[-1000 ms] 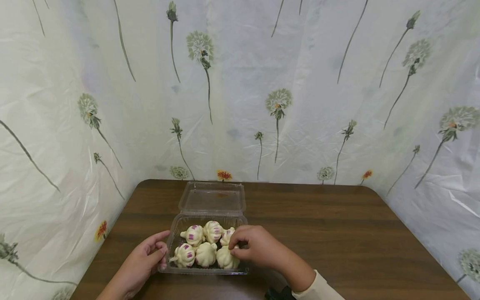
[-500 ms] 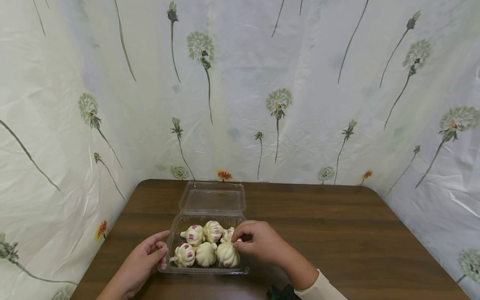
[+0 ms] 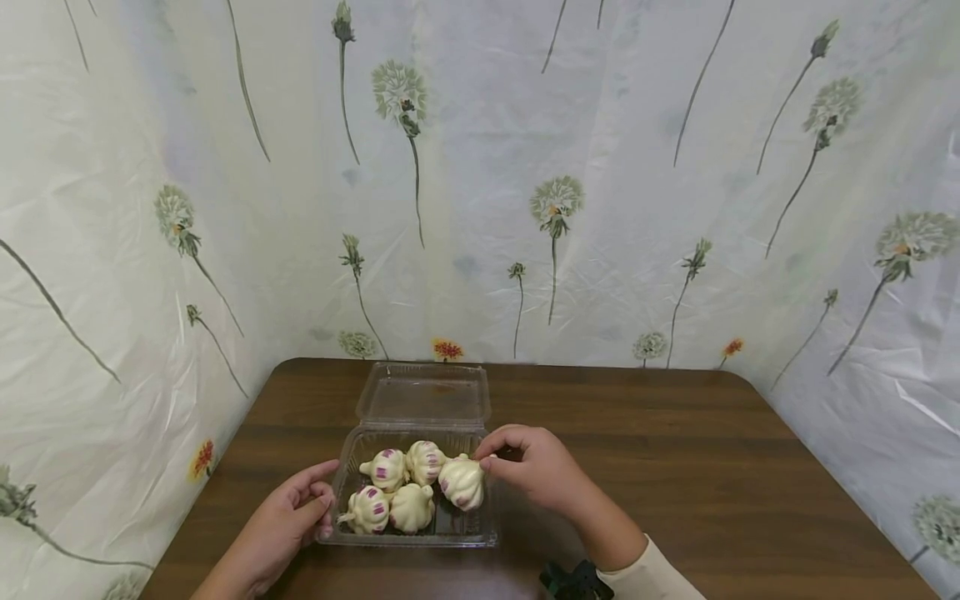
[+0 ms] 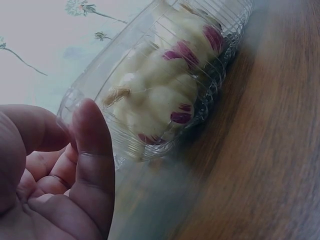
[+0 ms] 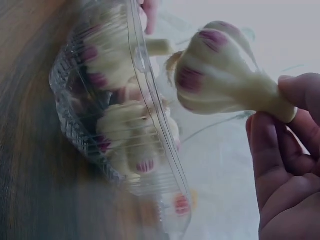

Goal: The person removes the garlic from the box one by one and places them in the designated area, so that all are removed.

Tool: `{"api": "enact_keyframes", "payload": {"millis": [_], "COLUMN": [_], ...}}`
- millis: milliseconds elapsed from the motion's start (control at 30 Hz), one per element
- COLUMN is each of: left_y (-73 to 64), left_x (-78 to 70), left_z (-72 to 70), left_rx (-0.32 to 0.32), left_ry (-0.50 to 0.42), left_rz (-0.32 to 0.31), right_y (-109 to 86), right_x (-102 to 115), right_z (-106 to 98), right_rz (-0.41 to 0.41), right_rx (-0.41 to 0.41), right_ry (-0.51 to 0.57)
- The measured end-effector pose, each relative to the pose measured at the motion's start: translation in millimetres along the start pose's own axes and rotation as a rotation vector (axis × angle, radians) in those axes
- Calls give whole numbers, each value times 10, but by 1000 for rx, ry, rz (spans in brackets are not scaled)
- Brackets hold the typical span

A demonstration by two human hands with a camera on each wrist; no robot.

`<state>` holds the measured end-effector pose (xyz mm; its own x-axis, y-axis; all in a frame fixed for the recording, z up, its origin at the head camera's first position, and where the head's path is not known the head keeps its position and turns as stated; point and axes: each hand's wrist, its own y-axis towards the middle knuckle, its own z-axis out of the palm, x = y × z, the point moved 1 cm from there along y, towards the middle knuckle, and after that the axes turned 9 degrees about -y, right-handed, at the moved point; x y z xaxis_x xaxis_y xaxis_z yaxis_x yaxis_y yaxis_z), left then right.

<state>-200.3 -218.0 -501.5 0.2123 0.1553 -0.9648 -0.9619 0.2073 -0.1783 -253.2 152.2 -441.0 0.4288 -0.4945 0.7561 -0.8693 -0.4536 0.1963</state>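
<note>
Garlic bulb (image 3: pixel 461 483), cream-white with purple streaks, hangs above the right end of a clear ribbed plastic container (image 3: pixel 408 541), lower centre of the frame, its narrow neck pinched in the fingers of my right hand (image 3: pixel 538 468). That grip is nearly closed, with just the neck between thumb and fingertips. At the container's left end, my left hand (image 3: pixel 294 507) pinches the rim between thumb and forefinger. Four matching cream-white garlic bulbs (image 3: pixel 412 510) show to the left; whatever sits directly under the held one is hidden. Above them in the frame, the clear rectangular lid (image 3: pixel 423 393) is folded back over a dark brown wood-grain desk (image 3: pixel 637 450). I judge the neck hold the weak point: the wide body, unsupported, could swivel or slip onto the others. Carried too low, it could catch the right rim and skid or tip the container.
</note>
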Motion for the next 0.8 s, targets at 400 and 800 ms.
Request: {"api": "enact_keyframes", "payload": {"millis": [400,800], "left_y": [-3,-16], "left_x": [-1,-5], "left_z": [10,9], "left_rx": [-5,12], "left_ry": [-2,7], "left_rz": [0,5], "right_y": [-6,-50], "right_x": [-141,-334], "right_z": [-106,-224], "right_rz": [76,170], "right_rx": [-96,-218], "right_ry": [106,170]}}
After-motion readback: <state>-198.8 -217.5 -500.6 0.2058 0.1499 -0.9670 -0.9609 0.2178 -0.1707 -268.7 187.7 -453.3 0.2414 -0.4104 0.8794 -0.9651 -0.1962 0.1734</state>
